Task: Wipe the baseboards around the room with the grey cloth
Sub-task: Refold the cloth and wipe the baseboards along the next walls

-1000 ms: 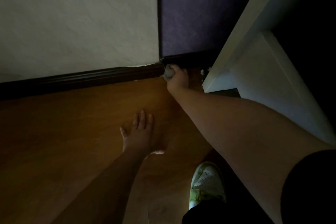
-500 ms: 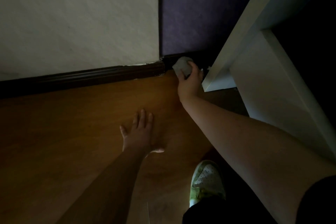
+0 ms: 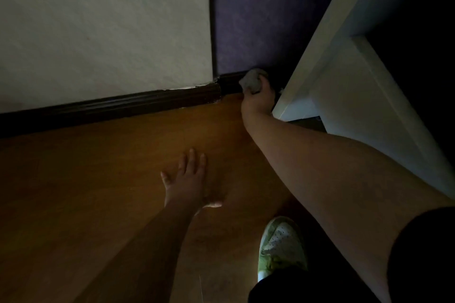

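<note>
Right of frame centre, the right hand (image 3: 258, 101) grips the bunched grey cloth (image 3: 251, 81) against the dark baseboard (image 3: 229, 85) under the purple wall (image 3: 258, 19). The left hand (image 3: 187, 179) lies flat, fingers spread, on the wooden floor (image 3: 98, 179) at lower centre.

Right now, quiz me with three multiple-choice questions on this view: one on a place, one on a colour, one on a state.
1. Where is the grey cloth?
A. on the baseboard under the purple wall
B. on the floor by the shoe
C. in the left hand

2. What colour is the baseboard?
A. white
B. dark brown
C. grey

3. How is the left hand?
A. fisted
B. flat on the floor, open
C. gripping the door

Answers: A, the right hand presses it there; B, it looks dark brown; B, fingers spread on the wood floor.
</note>
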Demonstrator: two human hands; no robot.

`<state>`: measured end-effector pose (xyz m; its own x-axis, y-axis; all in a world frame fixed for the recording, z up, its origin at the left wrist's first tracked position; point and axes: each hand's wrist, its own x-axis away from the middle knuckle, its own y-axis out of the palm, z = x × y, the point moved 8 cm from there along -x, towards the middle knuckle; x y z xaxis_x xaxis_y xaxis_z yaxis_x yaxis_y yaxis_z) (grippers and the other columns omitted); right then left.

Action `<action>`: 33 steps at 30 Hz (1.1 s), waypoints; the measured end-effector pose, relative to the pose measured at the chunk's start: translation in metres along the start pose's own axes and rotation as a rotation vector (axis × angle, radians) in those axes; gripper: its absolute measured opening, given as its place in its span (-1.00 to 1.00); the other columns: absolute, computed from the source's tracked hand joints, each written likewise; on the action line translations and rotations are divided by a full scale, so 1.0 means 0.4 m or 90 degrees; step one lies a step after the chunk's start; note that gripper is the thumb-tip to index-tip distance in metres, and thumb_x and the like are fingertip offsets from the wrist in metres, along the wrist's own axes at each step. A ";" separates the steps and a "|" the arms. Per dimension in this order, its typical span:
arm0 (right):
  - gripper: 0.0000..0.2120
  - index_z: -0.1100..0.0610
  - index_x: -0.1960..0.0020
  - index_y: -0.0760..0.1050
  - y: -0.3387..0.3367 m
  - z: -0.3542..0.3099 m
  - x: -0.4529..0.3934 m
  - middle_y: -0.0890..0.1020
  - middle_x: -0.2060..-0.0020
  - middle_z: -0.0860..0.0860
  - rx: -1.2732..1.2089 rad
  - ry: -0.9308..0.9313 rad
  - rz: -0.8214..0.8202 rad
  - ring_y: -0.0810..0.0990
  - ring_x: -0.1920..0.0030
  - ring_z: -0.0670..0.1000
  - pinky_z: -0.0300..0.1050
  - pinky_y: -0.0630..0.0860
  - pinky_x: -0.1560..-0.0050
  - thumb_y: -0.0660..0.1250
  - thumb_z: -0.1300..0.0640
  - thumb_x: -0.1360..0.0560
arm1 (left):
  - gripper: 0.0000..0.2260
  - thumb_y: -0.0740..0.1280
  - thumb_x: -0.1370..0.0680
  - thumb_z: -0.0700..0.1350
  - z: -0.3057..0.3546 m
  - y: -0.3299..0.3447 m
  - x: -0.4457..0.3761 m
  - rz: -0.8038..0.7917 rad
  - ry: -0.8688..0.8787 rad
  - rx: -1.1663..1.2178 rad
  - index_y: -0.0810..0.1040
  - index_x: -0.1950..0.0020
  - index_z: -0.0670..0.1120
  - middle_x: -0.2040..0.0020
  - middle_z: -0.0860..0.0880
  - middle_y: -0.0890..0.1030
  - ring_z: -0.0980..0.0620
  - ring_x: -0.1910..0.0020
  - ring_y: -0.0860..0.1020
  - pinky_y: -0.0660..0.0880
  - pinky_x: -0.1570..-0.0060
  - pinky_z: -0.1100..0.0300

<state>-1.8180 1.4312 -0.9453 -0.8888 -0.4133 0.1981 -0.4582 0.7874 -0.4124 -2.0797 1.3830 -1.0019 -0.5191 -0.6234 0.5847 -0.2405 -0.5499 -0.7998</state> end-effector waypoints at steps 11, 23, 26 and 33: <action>-0.57 0.06 -0.43 0.41 0.048 -0.027 0.099 0.38 -0.39 0.09 0.085 -0.222 -0.213 0.39 -0.38 0.07 -0.23 0.32 -0.26 0.34 0.15 -0.57 | 0.22 0.43 -0.29 0.45 0.000 -0.002 -0.002 -0.014 -0.010 0.003 -0.35 -0.60 0.09 -0.56 -0.04 -0.45 -0.10 -0.56 -0.36 -0.05 -0.41 -0.50; -0.53 0.13 -0.50 0.25 -0.042 -0.081 -0.049 0.37 -0.40 0.17 0.058 -0.013 0.001 0.38 -0.36 0.14 -0.13 0.33 -0.26 0.16 0.20 -0.59 | 0.20 0.41 -0.30 0.46 -0.002 -0.009 0.004 0.000 0.010 0.009 -0.35 -0.60 0.09 -0.56 -0.04 -0.44 -0.08 -0.57 -0.35 -0.04 -0.42 -0.49; -0.55 0.13 -0.48 0.29 -0.034 -0.083 -0.049 0.38 -0.39 0.16 0.098 -0.045 -0.018 0.38 -0.36 0.12 -0.19 0.30 -0.23 0.17 0.21 -0.59 | 0.21 0.41 -0.30 0.46 0.000 -0.007 0.003 -0.001 0.015 0.005 -0.35 -0.60 0.09 -0.56 -0.04 -0.45 -0.08 -0.56 -0.36 -0.03 -0.41 -0.50; -0.58 0.13 -0.41 0.39 0.018 -0.093 0.007 0.42 -0.35 0.13 0.142 -0.126 -0.070 0.42 -0.32 0.11 -0.28 0.29 -0.15 0.25 0.20 -0.56 | 0.21 0.42 -0.30 0.45 0.003 -0.008 0.004 -0.009 0.014 0.007 -0.36 -0.59 0.09 -0.56 -0.04 -0.44 -0.12 -0.56 -0.36 -0.05 -0.40 -0.50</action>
<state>-1.8244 1.4525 -0.9145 -0.8041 -0.5886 0.0838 -0.5170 0.6228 -0.5872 -2.0789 1.3830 -0.9983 -0.5332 -0.6033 0.5931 -0.2392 -0.5650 -0.7897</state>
